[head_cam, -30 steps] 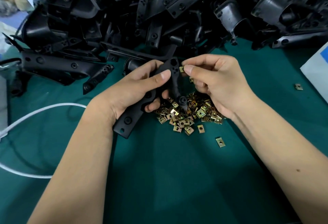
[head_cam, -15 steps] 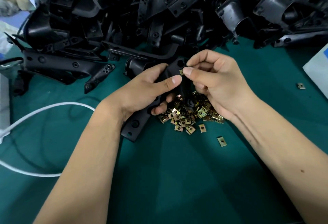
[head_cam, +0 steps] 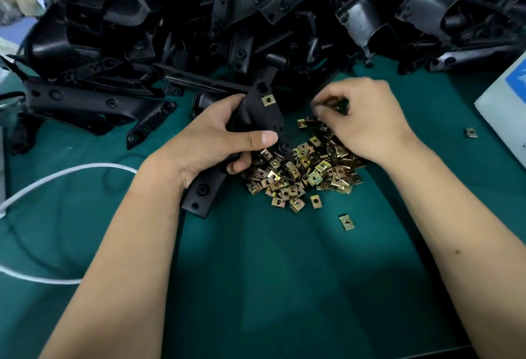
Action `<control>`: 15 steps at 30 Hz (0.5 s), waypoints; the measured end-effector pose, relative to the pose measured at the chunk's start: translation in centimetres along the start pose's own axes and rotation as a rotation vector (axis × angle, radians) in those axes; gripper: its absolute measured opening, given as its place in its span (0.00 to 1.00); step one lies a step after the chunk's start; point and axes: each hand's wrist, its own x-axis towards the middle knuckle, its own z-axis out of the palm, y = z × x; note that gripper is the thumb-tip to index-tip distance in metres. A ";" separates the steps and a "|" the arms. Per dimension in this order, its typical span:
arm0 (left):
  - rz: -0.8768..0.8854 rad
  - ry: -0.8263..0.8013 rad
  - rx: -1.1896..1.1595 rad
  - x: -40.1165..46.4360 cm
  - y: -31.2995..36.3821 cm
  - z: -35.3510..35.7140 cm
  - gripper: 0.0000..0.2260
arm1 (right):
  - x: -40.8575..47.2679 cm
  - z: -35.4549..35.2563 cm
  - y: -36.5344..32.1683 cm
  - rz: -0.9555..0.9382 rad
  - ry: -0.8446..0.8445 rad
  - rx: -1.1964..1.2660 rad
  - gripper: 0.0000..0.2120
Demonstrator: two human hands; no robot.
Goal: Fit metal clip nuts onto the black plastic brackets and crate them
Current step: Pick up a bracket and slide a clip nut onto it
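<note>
The left hand (head_cam: 216, 142) grips a black plastic bracket (head_cam: 256, 119) round its middle, thumb across the front, so that its long axis runs from the lower end near the wrist up and away toward the heap of brackets (head_cam: 256, 17) at the far side of the bench (head_cam: 284, 273). One brass-coloured clip nut (head_cam: 267, 100) already sits on the bracket's upper part, facing the camera. The right hand (head_cam: 367, 119) lies just to the right of that upper end, over the far edge of the pile of clip nuts (head_cam: 301, 171), fingers curled with thumb and forefinger pinched together; something small and dark shows between them, but whether it is a nut I cannot tell. The pile lies directly below and between both hands, touching the bracket's lower middle. The next fitting likely turns on bringing a nut leftward from the right hand, the nearer one, onto another mounting point on the bracket. No crate is in view.
</note>
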 end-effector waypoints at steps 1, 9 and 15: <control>-0.004 0.005 0.014 0.0 0.0 0.1 0.25 | -0.1 0.2 -0.1 -0.015 -0.050 -0.062 0.07; -0.011 0.035 0.062 0.0 0.1 0.5 0.25 | 0.1 0.6 -1.2 -0.064 -0.091 -0.114 0.05; 0.002 0.031 0.047 0.2 -0.2 0.2 0.26 | -0.7 1.5 -1.2 -0.130 -0.028 0.293 0.06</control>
